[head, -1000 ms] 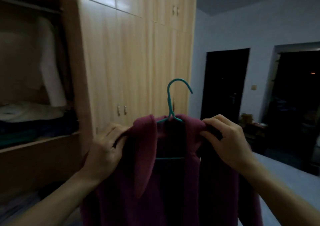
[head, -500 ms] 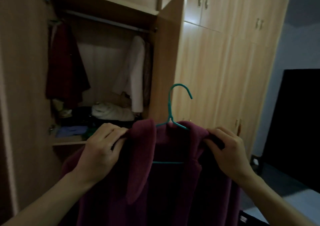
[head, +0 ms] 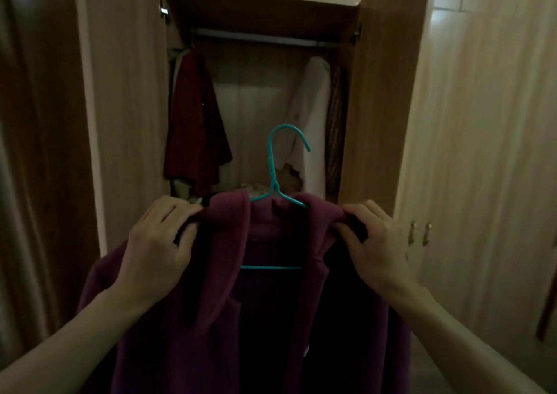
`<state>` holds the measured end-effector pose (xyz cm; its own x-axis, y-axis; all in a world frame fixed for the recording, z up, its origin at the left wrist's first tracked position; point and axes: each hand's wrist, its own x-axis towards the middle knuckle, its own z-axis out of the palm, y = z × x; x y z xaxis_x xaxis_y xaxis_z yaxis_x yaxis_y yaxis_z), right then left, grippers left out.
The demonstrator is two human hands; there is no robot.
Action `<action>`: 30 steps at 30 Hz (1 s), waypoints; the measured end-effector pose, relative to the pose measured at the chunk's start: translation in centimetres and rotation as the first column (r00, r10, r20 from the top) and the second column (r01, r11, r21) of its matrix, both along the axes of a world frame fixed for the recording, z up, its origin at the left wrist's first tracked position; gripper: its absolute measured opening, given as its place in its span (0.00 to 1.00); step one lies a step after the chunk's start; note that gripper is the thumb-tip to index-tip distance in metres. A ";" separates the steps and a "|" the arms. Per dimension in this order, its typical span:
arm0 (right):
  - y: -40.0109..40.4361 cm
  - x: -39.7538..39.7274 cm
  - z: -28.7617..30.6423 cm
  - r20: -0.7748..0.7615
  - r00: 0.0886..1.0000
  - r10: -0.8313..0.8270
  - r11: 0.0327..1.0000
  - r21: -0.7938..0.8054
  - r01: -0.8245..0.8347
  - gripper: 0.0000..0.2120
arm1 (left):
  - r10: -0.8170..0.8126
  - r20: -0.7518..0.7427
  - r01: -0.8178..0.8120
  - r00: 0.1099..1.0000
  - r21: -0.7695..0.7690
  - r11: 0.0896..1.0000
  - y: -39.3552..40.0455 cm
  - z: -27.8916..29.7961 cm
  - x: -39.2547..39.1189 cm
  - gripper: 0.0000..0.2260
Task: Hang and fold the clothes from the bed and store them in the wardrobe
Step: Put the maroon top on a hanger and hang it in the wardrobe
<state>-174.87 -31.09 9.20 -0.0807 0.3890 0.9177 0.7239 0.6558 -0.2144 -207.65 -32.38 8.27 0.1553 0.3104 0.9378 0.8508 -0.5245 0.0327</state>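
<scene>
A maroon coat hangs on a teal wire hanger in front of me, its hook standing upright above the collar. My left hand grips the coat's left shoulder and my right hand grips its right shoulder. Straight ahead is the open wardrobe, both doors swung out. Its hanging rail runs across the top, well above the hook. The coat's lower part drops out of view.
On the rail hang a dark red garment at the left and a white garment with a patterned one at the right. Folded clothes lie on the shelf below, mostly hidden by the coat. Closed wardrobe doors with handles stand at the right.
My view has swung left from the closed doors and the room to face the open wardrobe squarely. Both hands keep the same grip on the coat's shoulders.
</scene>
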 end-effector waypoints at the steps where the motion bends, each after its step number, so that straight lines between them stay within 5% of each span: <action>1: 1.7 0.2 0.1 -0.002 1.000 0.012 1.000 0.019 -0.012 0.08 | 0.015 -0.011 -0.015 1.000 0.006 1.000 1.1 0.3 0.1 0.09; 16: 24.9 0.0 8.1 0.053 0.987 0.149 0.981 0.113 -0.155 0.10 | 0.179 -0.035 -0.175 0.983 0.110 0.979 17.6 7.7 0.7 0.09; 30: 42.6 -7.9 12.8 -0.002 0.992 0.125 0.935 0.334 -0.117 0.08 | 0.242 -0.023 -0.214 0.970 0.395 0.894 35.6 12.6 -6.8 0.10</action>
<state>-182.82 11.53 22.01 -0.0851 0.0501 0.9951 0.6323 0.7746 0.0151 -214.43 3.26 20.85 0.1930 -0.0394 0.9804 0.9412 -0.2749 -0.1964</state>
